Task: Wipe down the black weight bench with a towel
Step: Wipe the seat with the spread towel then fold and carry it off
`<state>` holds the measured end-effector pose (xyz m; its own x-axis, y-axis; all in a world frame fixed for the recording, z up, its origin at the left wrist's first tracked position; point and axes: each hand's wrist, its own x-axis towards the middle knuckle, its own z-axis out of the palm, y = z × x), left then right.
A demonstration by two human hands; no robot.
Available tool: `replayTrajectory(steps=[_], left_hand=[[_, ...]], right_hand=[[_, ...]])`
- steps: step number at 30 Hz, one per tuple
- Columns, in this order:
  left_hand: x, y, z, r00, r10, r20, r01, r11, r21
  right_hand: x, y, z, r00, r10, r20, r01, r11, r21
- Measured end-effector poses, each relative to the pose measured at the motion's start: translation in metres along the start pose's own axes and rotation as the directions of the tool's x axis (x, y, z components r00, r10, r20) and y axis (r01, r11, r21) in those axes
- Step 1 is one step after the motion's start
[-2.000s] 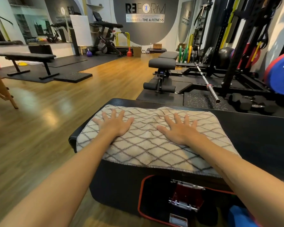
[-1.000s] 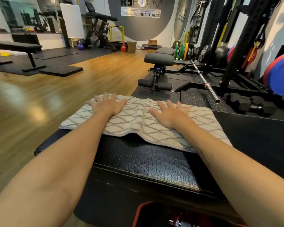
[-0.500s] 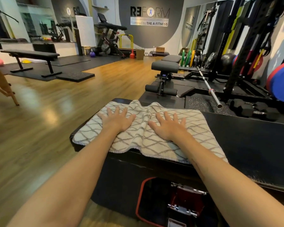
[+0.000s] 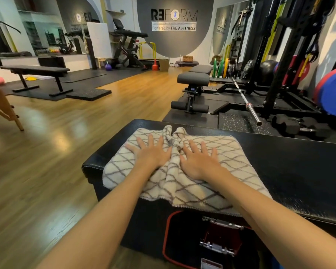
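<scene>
Head view, left hand and right hand flat on towel, black bench

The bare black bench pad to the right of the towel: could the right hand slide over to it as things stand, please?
Probably yes. The right hand lies flat on the towel, and the weight bench pad beside it is bare, with nothing between. The left hand also presses the towel, so it might bunch further.

The towel is nubby cream cloth with a grey lattice, bunched on the bench of grained, faintly shiny black leather-like padding, beside a glossy wood-plank floor and a far polished metal barbell.
</scene>
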<state>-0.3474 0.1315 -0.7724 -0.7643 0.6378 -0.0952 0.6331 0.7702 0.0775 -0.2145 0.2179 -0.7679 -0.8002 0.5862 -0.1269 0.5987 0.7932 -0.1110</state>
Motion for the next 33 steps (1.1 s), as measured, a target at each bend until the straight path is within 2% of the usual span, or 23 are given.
replayTrajectory(steps=[10,20,25,33], left_hand=[[0.054,0.018,-0.008,0.999,0.016,0.042,-0.016,1.0,-0.001],[0.11,0.031,-0.017,0.998,0.039,0.043,-0.039,0.999,-0.008],[0.126,0.008,-0.028,0.999,0.053,0.011,-0.053,0.998,-0.046],[0.093,-0.072,-0.024,0.999,-0.041,-0.012,0.04,0.996,-0.074]], right_hand=[[0.05,0.014,-0.007,0.998,0.056,0.002,-0.056,0.998,0.029],[0.097,0.025,-0.011,0.99,0.116,-0.079,-0.112,0.992,0.055],[0.1,0.025,-0.012,0.984,0.136,-0.112,-0.128,0.989,0.076],[0.094,0.021,-0.014,0.988,0.129,-0.083,-0.124,0.99,0.063]])
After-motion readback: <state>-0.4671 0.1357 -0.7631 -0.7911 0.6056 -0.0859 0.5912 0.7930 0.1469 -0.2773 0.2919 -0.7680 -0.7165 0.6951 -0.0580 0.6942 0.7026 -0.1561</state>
